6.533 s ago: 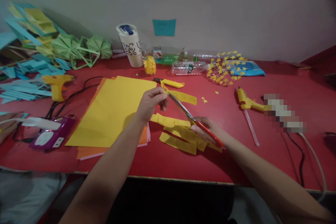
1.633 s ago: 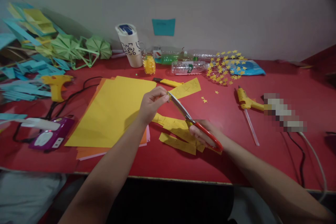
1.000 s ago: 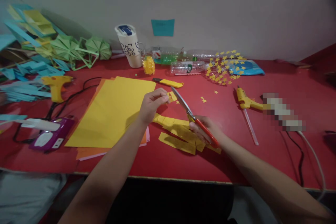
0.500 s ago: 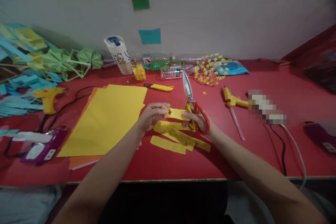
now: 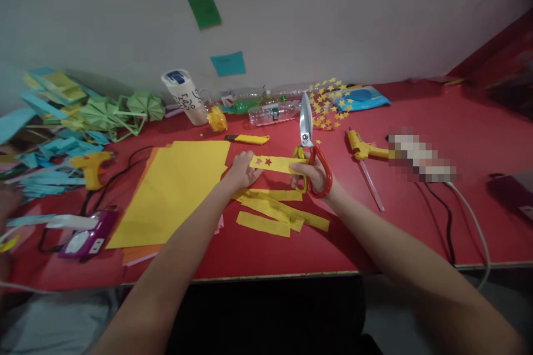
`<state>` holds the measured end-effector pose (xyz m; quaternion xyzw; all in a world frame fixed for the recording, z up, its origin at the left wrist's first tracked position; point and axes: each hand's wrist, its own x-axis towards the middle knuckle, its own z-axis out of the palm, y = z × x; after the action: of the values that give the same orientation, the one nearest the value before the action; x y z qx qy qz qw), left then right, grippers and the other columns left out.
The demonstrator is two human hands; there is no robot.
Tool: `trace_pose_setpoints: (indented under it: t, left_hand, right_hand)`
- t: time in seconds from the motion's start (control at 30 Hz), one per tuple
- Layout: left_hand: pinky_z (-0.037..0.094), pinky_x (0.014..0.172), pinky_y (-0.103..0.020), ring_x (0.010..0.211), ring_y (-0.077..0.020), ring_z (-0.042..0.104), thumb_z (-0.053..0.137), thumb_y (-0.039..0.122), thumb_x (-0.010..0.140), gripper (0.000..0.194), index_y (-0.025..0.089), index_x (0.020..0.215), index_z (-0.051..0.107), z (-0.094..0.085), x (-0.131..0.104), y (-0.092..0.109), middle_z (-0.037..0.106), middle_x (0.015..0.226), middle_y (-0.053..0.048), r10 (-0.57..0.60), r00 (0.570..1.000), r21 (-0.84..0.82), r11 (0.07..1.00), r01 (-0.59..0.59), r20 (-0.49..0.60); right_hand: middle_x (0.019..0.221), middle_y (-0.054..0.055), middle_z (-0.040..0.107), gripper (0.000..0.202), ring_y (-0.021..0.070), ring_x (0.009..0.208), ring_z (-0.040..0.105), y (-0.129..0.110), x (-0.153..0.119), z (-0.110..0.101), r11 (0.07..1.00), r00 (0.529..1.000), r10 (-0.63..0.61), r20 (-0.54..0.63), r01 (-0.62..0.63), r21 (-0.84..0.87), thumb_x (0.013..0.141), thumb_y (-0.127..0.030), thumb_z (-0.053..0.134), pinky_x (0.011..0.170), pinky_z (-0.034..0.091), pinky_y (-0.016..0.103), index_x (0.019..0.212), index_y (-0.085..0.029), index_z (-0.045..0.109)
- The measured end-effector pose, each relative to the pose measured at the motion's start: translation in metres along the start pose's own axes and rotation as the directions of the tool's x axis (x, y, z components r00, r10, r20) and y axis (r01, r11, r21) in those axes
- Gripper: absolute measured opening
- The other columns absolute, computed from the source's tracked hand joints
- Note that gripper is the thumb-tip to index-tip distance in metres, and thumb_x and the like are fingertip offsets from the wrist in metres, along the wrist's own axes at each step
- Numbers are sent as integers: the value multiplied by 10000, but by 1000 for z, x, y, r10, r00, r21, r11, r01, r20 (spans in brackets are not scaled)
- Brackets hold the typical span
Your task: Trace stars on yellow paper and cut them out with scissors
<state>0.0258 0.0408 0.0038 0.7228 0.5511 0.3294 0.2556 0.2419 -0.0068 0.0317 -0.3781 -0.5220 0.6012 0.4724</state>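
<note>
My left hand (image 5: 242, 171) is closed at the left end of a yellow paper strip (image 5: 283, 165), its fingers partly hidden behind it. Two star-shaped holes show near that end. My right hand (image 5: 314, 173) pinches the strip's other end between thumb and fingers. In that same hand hang scissors (image 5: 306, 119) with one red and one yellow handle loop, blades pointing up and away from me. Below the hands, several loose yellow strips (image 5: 266, 223) lie overlapping on the red table (image 5: 345, 244). Left of them is a stack of yellow sheets (image 5: 179, 194).
A yellow utility knife (image 5: 252, 139), clear plastic bottles (image 5: 270, 115), a tumbler (image 5: 185, 97) and a cluster of yellow stars (image 5: 328, 108) stand or lie toward the wall. Glue guns (image 5: 360, 147) rest on both sides, with cords. Folded blue strips (image 5: 58, 177) are heaped at left. Another person's hand (image 5: 8, 199) shows at the left edge.
The strip has risen slightly and flattened, so two star holes now show. My left hand has shifted behind its left end. Scissors stand more upright. Another person's hand has appeared at far left.
</note>
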Motion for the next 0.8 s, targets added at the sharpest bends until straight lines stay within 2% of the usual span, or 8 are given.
trace_pose_setpoints:
  t: [0.1, 0.23, 0.33, 0.4, 0.5, 0.57, 0.73, 0.8]
  left_hand:
    - [401, 866, -468, 811, -264, 505, 755, 196, 584, 372, 237, 628, 388, -2, 2, 5, 451, 727, -7, -4, 999, 140, 990, -1, 36]
    - [431, 855, -442, 860, -263, 542, 656, 195, 675, 146, 210, 703, 514, -14, -2, 15, 548, 824, -57, 6, 995, 239, 970, -29, 99]
    - [467, 799, -410, 826, -240, 586, 673, 275, 695, 161, 188, 808, 598, -14, -19, 25, 624, 860, -63, -135, 979, -53, 988, 144, 155]
    - [486, 802, -404, 853, -249, 629, 720, 379, 679, 314, 179, 909, 646, -8, -33, 32, 685, 891, -76, -205, 929, -314, 900, 303, 307]
    - [496, 806, -381, 896, -257, 648, 747, 499, 653, 424, 172, 915, 680, 5, -51, 40, 722, 900, -89, -185, 944, -544, 780, 310, 273]
    - [502, 790, -367, 855, -247, 654, 754, 523, 648, 418, 167, 863, 703, 12, -56, 43, 727, 840, -81, -149, 956, -590, 759, 275, 254]
    - [511, 701, -351, 742, -234, 649, 723, 536, 670, 369, 168, 662, 699, 10, -56, 42, 712, 699, -73, -324, 927, -566, 736, 372, 188]
    - [505, 666, -341, 705, -227, 640, 729, 502, 655, 334, 176, 606, 674, 4, -55, 41, 694, 658, -64, -337, 925, -567, 734, 374, 174]
  right_hand:
    - [470, -19, 587, 282, 140, 445, 562, 3, 1, -2, 1000, 1000, -15, 24, 16, -23, 727, -387, 699, 472, 426, 272, 631, -216, 496]
    - [468, -22, 585, 272, 140, 451, 561, 6, 0, -2, 998, 999, -10, 35, 12, -67, 755, -391, 687, 478, 414, 268, 648, -214, 510]
    - [481, -25, 586, 277, 140, 482, 573, 7, -2, 1, 998, 1000, -7, 23, 8, -70, 776, -403, 675, 532, 440, 272, 661, -211, 511]
    - [482, -24, 590, 289, 142, 493, 576, 8, -4, 5, 997, 1000, 8, 0, -8, -76, 776, -422, 676, 558, 448, 275, 667, -211, 511]
    - [475, -24, 593, 323, 142, 471, 556, 10, -7, 10, 993, 999, 26, -44, -31, -115, 756, -462, 689, 523, 420, 271, 674, -216, 497]
    - [474, -18, 598, 351, 143, 465, 550, 12, -8, 13, 984, 998, 23, -60, -33, -176, 747, -489, 692, 507, 402, 267, 665, -218, 484]
    - [478, -16, 582, 407, 137, 471, 545, 12, -13, 21, 960, 997, 66, -40, -74, -271, 743, -549, 674, 504, 396, 253, 660, -216, 457]
    - [500, -35, 548, 420, 135, 482, 538, 10, -13, 23, 960, 996, 81, -45, -90, -264, 711, -571, 687, 490, 392, 246, 696, -216, 464]
